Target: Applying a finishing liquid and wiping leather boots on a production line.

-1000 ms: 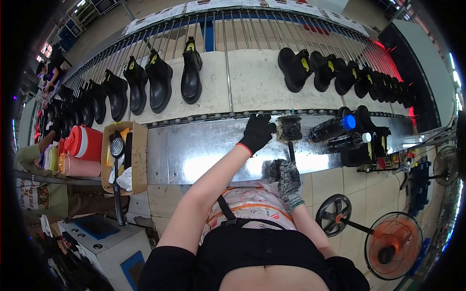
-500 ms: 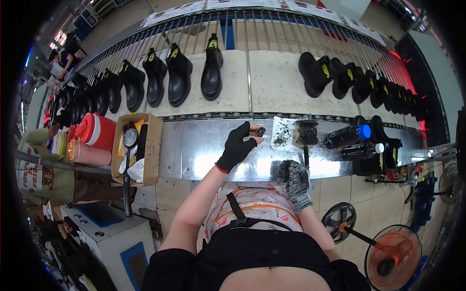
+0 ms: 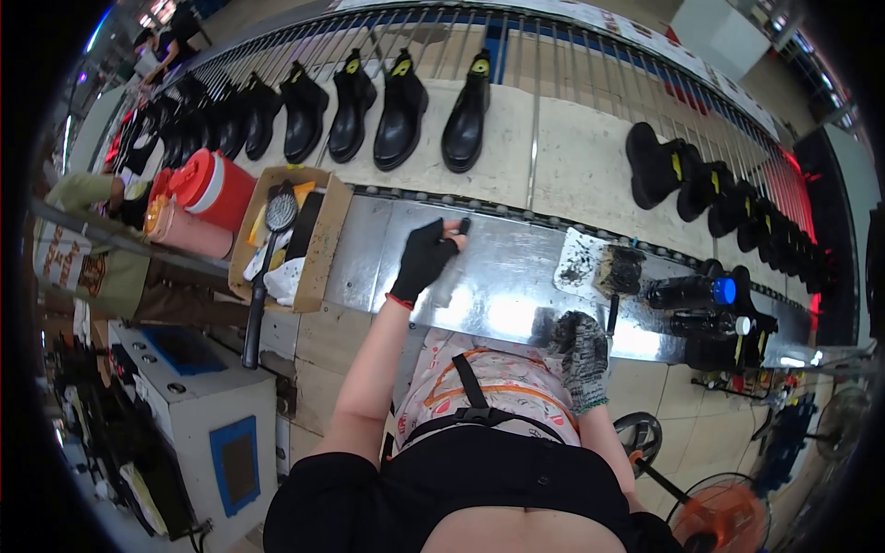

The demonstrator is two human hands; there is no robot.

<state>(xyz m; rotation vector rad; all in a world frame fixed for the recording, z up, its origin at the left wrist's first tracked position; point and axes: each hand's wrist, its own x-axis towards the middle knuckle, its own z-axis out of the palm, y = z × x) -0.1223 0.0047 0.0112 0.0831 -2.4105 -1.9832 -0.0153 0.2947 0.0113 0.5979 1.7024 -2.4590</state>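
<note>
My left hand (image 3: 424,264), in a black fingerless glove with a red cuff, is over the shiny metal bench (image 3: 512,267). Its bare thumb and finger pinch a small dark piece (image 3: 464,226), too small to name. At the bench's front edge is my right hand (image 3: 583,361), in a grey knitted glove stained black at the fingers. Those fingers look curled, and what they hold, if anything, is hidden. Beyond it lie a white sheet smeared black (image 3: 579,261) and a blackened pad or brush (image 3: 619,270) with a dark handle.
Black ankle boots (image 3: 401,120) stand in rows along the conveyor (image 3: 576,138) behind the bench. At left are a cardboard box (image 3: 330,240) with a long-handled brush (image 3: 279,214) and a red jug (image 3: 217,187). Dark bottles (image 3: 687,293) lie at right. A person (image 3: 111,249) stands far left.
My view has turned, so the scene sits tilted and further right. My left hand has moved left along the bench, away from the white sheet. My right hand stays near the front edge.
</note>
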